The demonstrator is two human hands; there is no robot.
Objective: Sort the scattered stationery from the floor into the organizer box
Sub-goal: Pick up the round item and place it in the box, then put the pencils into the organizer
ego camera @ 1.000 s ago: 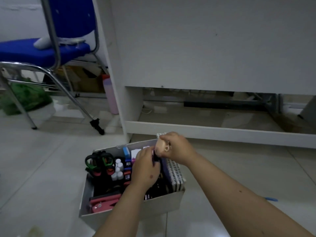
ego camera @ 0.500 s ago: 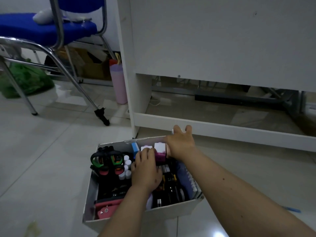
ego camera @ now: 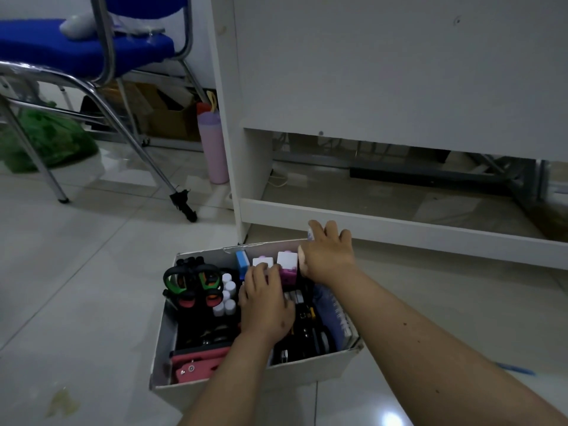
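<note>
The white cardboard organizer box point(ego camera: 162, 336) stands on the tiled floor in front of me. It holds green- and red-handled scissors point(ego camera: 193, 282), small white bottles point(ego camera: 229, 296), a pink stapler-like tool point(ego camera: 196, 364), a blue eraser point(ego camera: 242, 262), spiral notebooks point(ego camera: 336, 312) and dark items. My left hand point(ego camera: 266, 302) is inside the box, fingertips resting on a small white block point(ego camera: 261, 260). My right hand point(ego camera: 329, 256) lies at the box's far right corner, fingers stretched over the back rim, thumb side against a white-and-pink block point(ego camera: 288, 265). A blue pen point(ego camera: 516, 369) lies on the floor to the right.
A white desk panel point(ego camera: 384, 87) and its low rail point(ego camera: 399, 229) stand just behind the box. At the left is a blue chair point(ego camera: 76, 47) whose metal leg point(ego camera: 181, 201) ends near the desk, with a pink bottle point(ego camera: 213, 149) and a green bag point(ego camera: 46, 142) nearby.
A second ago both hands held the white-and-pink block above the box. It now stands at the back of the box, and my right hand has let go and spread over the rim.
</note>
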